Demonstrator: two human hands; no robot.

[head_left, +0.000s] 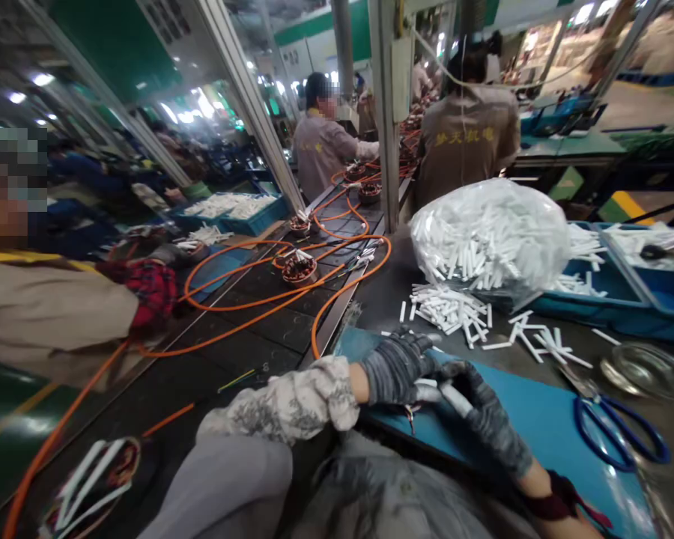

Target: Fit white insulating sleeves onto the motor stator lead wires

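and here, over the blue mat point(517, 397), left hand point(396, 367) and right hand point(486, 419), both gloved, pinch short white tubes point(456, 400) close together! blue-handled scissors point(618, 430) lie to the right; beyond, a loose pile point(449, 311) spreads by the stuffed clear bag point(488, 236) on the desk point(382, 299); farther off, coworkers point(463, 135) line up.

A slim white tube point(457, 401) slants above the blue mat point(517, 397) — a shorter white piece point(427, 383) nearly level beside it — with reddish wire ends point(410, 421) below.
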